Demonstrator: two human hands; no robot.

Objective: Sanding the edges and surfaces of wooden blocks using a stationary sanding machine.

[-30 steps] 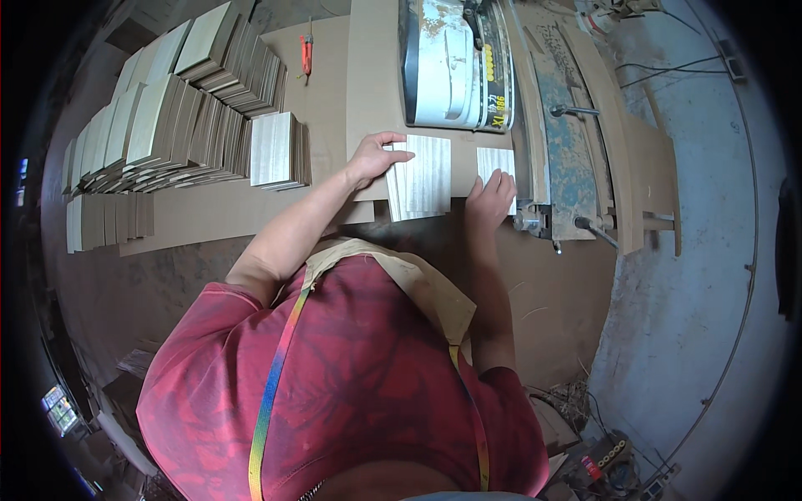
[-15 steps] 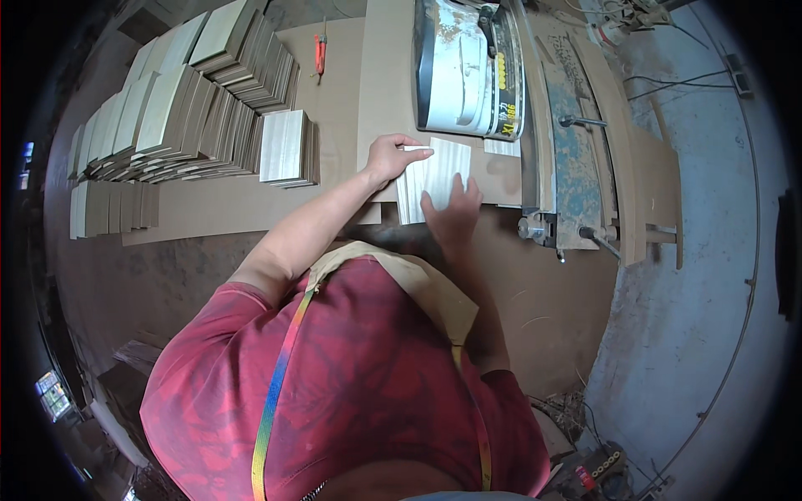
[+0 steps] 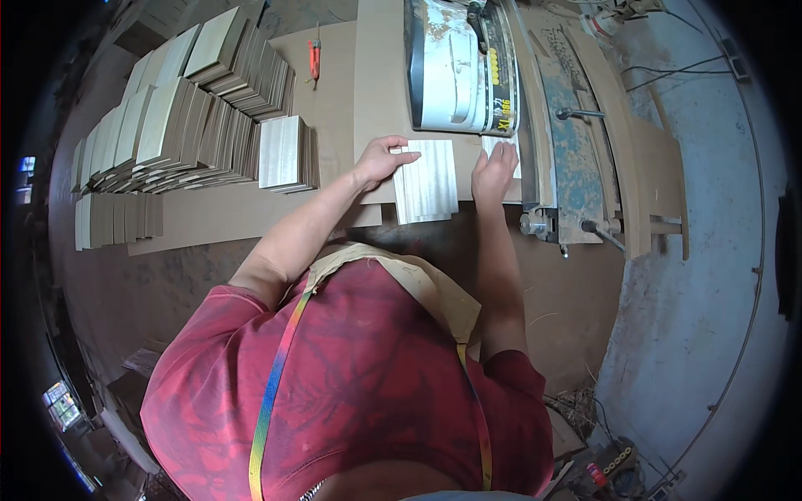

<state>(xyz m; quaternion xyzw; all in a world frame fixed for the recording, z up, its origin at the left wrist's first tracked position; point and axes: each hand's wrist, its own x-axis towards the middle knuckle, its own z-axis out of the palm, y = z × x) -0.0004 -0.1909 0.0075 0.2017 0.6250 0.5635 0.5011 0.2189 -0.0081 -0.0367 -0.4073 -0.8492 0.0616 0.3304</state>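
Observation:
My left hand (image 3: 384, 161) grips the left edge of a small stack of pale, striped wooden boards (image 3: 428, 184), its thumb lying on top. The stack's near end juts past the worktable's front edge. To the right, my right hand (image 3: 495, 171) has its fingers closed over another pale wooden board (image 3: 512, 150), which shows at the near end of a white machine (image 3: 451, 75). The fingers cover much of that board, and its far end is hidden.
Many stacked wooden boards (image 3: 171, 125) fill the table's left side, with a smaller stack (image 3: 281, 154) beside them. A red-handled tool (image 3: 314, 60) lies on the brown sheet. A blue metal machine bed (image 3: 576, 142) with protruding handles stands at the right, near the wall.
My right hand has left the stack and moved right to the board by the white machine. The left hand stays on the stack, which has shifted slightly left.

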